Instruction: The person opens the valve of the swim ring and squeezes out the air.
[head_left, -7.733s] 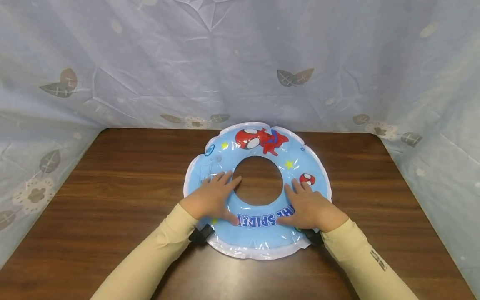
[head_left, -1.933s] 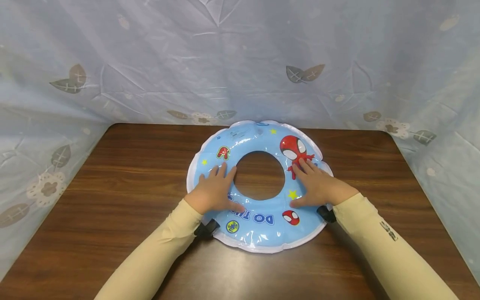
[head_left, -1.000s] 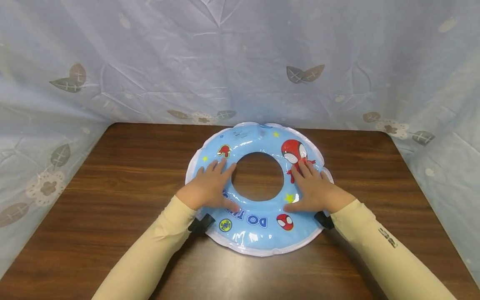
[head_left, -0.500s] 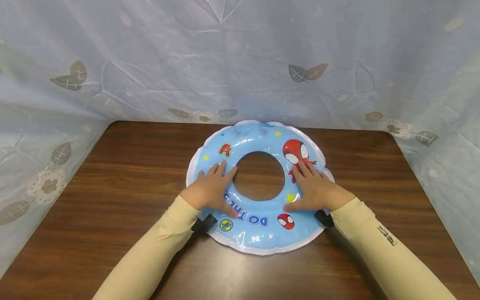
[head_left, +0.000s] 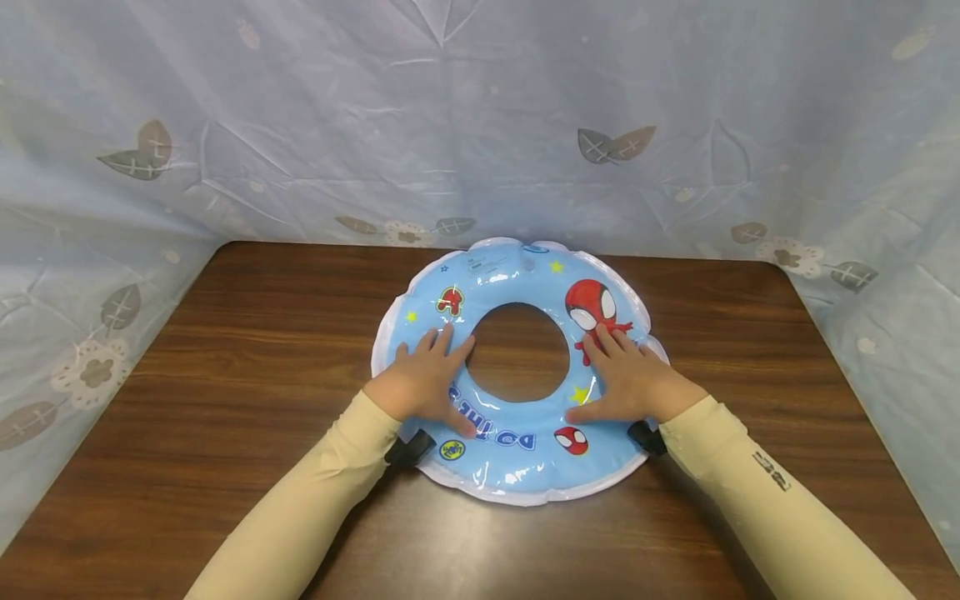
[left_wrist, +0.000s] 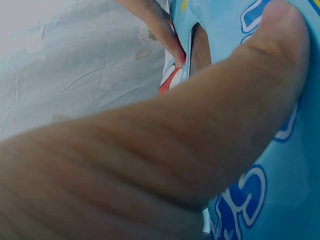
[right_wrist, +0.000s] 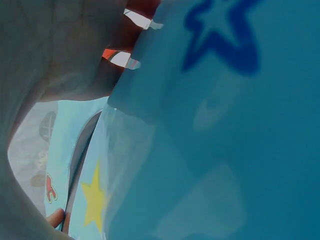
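Observation:
An inflated light-blue swim ring (head_left: 517,283) lies flat on the brown table, with red cartoon figures, yellow stars and blue lettering printed on it. My left hand (head_left: 422,383) rests on its left side, fingers spread and pointing away from me, thumb over the lettering. On the right side, my right hand (head_left: 633,383) lies with spread fingers over the red figure. In the left wrist view, the thumb (left_wrist: 280,40) reaches across the ring's blue surface. The right wrist view shows glossy vinyl (right_wrist: 200,150) close up, with the right hand (right_wrist: 65,55) at upper left.
The wood-grain table (head_left: 247,375) extends on both sides of the ring. A pale curtain (head_left: 510,125) with leaf prints hangs behind and at both sides, close to the ring's far rim. Black wrist straps (head_left: 410,448) sit by the ring's near edge.
Since the earliest frame the ring has turned clockwise: the large red figure went from the far side to the right, lettering from the near side to the left. Over the last second, almost no movement.

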